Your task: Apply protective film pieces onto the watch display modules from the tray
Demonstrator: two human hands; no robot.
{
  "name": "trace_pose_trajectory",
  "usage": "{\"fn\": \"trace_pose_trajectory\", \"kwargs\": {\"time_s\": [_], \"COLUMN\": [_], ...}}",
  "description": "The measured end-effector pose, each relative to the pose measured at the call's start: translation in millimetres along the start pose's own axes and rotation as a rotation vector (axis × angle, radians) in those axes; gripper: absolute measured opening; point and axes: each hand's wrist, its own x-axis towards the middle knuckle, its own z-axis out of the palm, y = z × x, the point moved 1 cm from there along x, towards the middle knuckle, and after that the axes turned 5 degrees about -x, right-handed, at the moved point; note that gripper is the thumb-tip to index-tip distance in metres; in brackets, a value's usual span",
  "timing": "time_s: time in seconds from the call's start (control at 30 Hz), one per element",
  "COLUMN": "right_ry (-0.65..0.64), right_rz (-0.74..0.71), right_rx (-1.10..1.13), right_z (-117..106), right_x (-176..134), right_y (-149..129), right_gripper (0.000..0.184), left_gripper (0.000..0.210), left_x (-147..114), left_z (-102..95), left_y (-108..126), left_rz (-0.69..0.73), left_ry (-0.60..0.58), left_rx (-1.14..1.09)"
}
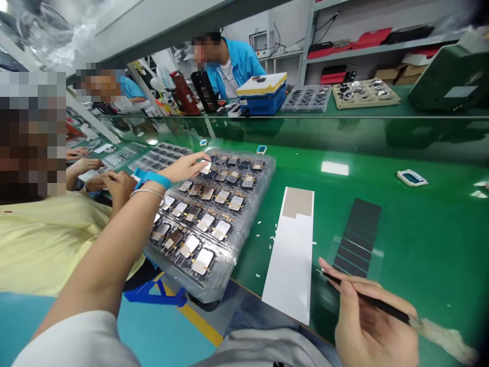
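At the far end of the clear tray (239, 239), the left hand (187, 167) reaches with its thumb and forefinger close together at a small part (206, 168) with a pale face. Whether the fingers grip this part or only touch it, I cannot tell. It sits beyond most of the rows of similar parts, toward the tray's far left corner, right under the fingertips. The tray's long side slants away from the person, and its near end juts past the table edge.

Lower right, the right hand (376, 321) has its fingers closed around dark tweezers (382, 307), which slant from a pale wrapped end at the right up to tips that point left and away. How far apart the tips are is too small to tell; nothing shows between them.

Just left of those tips lies the white sheet (292, 255), its long axis running away from the person, a tan patch (298, 201) at its far end. The right hand is clearly the nearer one to the sheet, and the sheet lies between it and the tray. Beyond the right hand, a black strip (359, 224) runs in nearly the same direction, split crosswise into bands at its near end. Tiny white scraps (272, 238) dot the green table (428, 244) between sheet and tray.
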Motion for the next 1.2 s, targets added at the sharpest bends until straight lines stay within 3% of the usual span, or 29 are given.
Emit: {"fn": "trace_pose_trajectory", "kwargs": {"time_s": [0.13, 0.3, 0.63, 0.8, 1.07, 1.2], "right_ry": [0.012, 0.011, 0.014, 0.023, 0.02, 0.048], "right_rz": [-0.004, -0.011, -0.019, -0.034, -0.033, -0.039], "right_rx": [-0.011, -0.009, -0.001, -0.029, -0.01, -0.04], "right_z": [1.3, 2.6, -0.2, -3.0, -6.6, -7.2], "right_x": [0.0, 0.7, 0.4, -2.5, -5.4, -5.6], "right_y": [-1.4, -3.2, -0.7, 3.3, 9.3, 7.9], "right_gripper": [0.019, 0.019, 0.02, 0.022, 0.021, 0.019], "left_gripper": [0.042, 0.045, 0.027, 0.042, 0.027, 0.023], "left_x": [8.0, 8.2, 29.5, 31.4, 20.5, -15.7], "left_z": [16.9, 14.8, 20.4, 13.5, -9.0, -20.1], "left_y": [-7.5, 5.9, 19.6, 20.5, 33.5, 56.6], "left_rz": [0.008, 0.021, 0.219, 0.218, 0.158, 0.108], "left_ry": [-0.029, 0.016, -0.225, -0.266, -0.166, -0.006], "left_rx": [0.015, 0.075, -0.017, -0.031, 0.003, 0.016]}}
